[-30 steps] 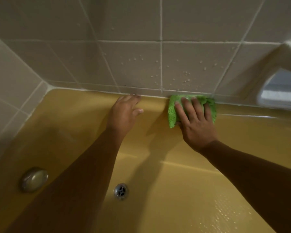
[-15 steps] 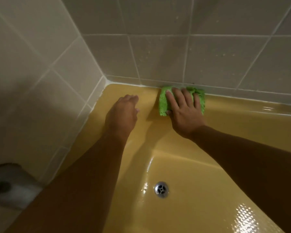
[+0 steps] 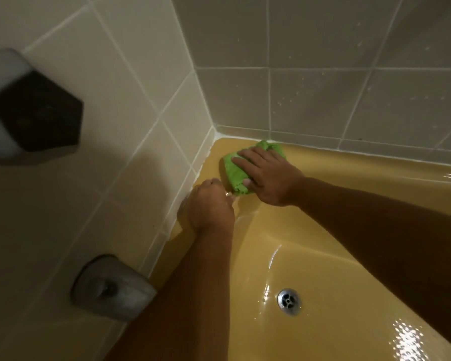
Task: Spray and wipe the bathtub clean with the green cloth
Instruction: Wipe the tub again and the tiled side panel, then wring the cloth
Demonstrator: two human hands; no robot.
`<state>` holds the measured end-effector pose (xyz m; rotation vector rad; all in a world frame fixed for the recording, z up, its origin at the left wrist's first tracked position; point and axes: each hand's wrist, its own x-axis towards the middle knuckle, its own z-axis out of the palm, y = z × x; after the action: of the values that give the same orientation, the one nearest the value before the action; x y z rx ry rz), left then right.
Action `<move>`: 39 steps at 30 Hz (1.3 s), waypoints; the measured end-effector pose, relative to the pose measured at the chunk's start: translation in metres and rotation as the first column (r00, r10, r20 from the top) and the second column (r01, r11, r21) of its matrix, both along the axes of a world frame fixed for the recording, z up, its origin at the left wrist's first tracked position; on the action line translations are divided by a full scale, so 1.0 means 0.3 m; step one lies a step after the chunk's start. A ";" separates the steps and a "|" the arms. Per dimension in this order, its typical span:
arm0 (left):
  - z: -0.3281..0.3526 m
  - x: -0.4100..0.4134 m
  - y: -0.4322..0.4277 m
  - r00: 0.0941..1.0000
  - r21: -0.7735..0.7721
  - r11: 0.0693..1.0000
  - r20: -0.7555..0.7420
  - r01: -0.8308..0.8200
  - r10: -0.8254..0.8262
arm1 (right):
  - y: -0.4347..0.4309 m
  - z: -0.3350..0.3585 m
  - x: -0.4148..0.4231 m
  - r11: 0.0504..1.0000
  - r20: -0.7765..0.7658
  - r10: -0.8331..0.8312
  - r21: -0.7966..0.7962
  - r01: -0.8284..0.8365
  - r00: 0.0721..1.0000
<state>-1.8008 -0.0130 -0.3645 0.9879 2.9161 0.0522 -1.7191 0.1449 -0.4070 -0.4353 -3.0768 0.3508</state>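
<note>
The right hand [image 3: 268, 175] lies palm down on the green cloth [image 3: 232, 169], its fingers [image 3: 249, 153] straight and slightly spread, pressing the cloth flat rather than gripping it, with the thumb laid along the cloth's near edge. The cloth is bunched on the rim of the yellow bathtub [image 3: 323, 230], in the far corner where the two tiled walls [image 3: 323, 100] meet. The right forearm reaches in from the lower right, across the basin. The left hand [image 3: 210, 205] rests on the rim just beside the cloth and close against the left wall, back of the hand up, fingers bent under with nothing visible in them. Its forearm rises from the bottom edge. The drain [image 3: 288, 301] sits in the glossy tub floor below both arms. A blurred metal fitting [image 3: 110, 287] projects from the left wall.
</note>
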 end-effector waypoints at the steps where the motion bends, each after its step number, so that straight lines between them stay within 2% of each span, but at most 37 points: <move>1: 0.012 -0.004 0.006 1.000 -0.040 0.999 0.001 0.003 -0.003 | 0.022 0.008 -0.004 1.000 -0.014 -0.021 0.000 0.021 1.000; 5: 0.035 -0.024 0.017 0.998 -0.163 0.985 -0.039 0.048 -0.055 | 0.027 0.029 -0.072 0.974 -0.049 -0.224 -0.030 0.223 0.973; 8: 0.052 -0.065 0.008 0.998 -0.157 0.985 0.015 0.065 -0.064 | -0.066 0.018 -0.109 0.937 -0.058 -0.340 -0.106 0.332 0.939; 9: 0.058 -0.077 0.005 0.997 -0.152 0.986 0.042 0.066 -0.061 | -0.087 0.011 -0.097 0.946 -0.063 -0.314 -0.110 0.306 0.947; 13: 0.079 -0.110 -0.004 0.985 -0.158 0.984 0.162 0.076 -0.050 | -0.042 0.007 -0.010 0.993 -0.013 -0.031 -0.113 0.029 0.999; 16: 0.080 -0.121 -0.014 0.980 -0.138 0.985 0.185 0.100 -0.074 | 0.017 0.010 -0.002 0.997 0.014 0.045 -0.065 -0.044 0.999; 18: 0.075 -0.121 -0.030 0.975 -0.133 0.981 0.193 0.139 -0.112 | 0.024 0.000 -0.026 0.999 -0.024 -0.018 -0.037 0.017 1.000; 22: 0.066 -0.173 -0.052 0.946 -0.178 0.945 0.224 0.275 -0.234 | -0.056 0.003 -0.143 0.934 -0.073 -0.348 -0.113 0.339 0.935; 24: 0.072 -0.203 -0.055 0.934 -0.154 0.944 0.260 0.291 -0.245 | -0.140 0.007 -0.180 0.910 -0.077 -0.396 -0.162 0.381 0.915; 27: 0.088 -0.217 -0.068 0.936 -0.150 0.940 0.226 0.307 -0.270 | -0.219 -0.014 -0.135 0.972 -0.113 -0.180 -0.171 0.160 0.977; 29: 0.095 -0.222 -0.085 0.926 -0.167 0.926 0.231 0.340 -0.299 | -0.151 -0.018 -0.102 0.993 -0.096 -0.012 -0.120 0.000 0.995; 31: 0.104 -0.236 -0.105 0.915 -0.195 0.908 0.242 0.371 -0.322 | -0.049 -0.019 -0.112 0.998 -0.062 0.020 -0.056 -0.024 0.998; 33: 0.116 -0.242 -0.126 0.912 -0.208 0.902 0.247 0.379 -0.326 | 0.010 -0.016 -0.138 0.995 -0.080 -0.094 -0.042 0.091 0.992; 36: 0.141 -0.218 -0.181 0.921 -0.181 0.920 0.248 0.349 -0.300 | -0.055 -0.021 -0.186 0.946 -0.124 -0.321 -0.082 0.312 0.939; 38: 0.177 -0.184 -0.233 0.934 -0.075 0.950 0.217 0.304 -0.282 | -0.143 -0.021 -0.196 0.918 -0.134 -0.389 -0.135 0.372 0.912; 39: 0.206 -0.163 -0.262 0.941 -0.010 0.957 0.186 0.290 -0.284 | -0.184 -0.017 -0.193 0.923 -0.132 -0.371 -0.161 0.349 0.919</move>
<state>-1.8498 -0.0916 -0.3028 1.3151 2.5714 0.0690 -1.7770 0.0897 -0.4120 -0.9141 -2.7477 0.5490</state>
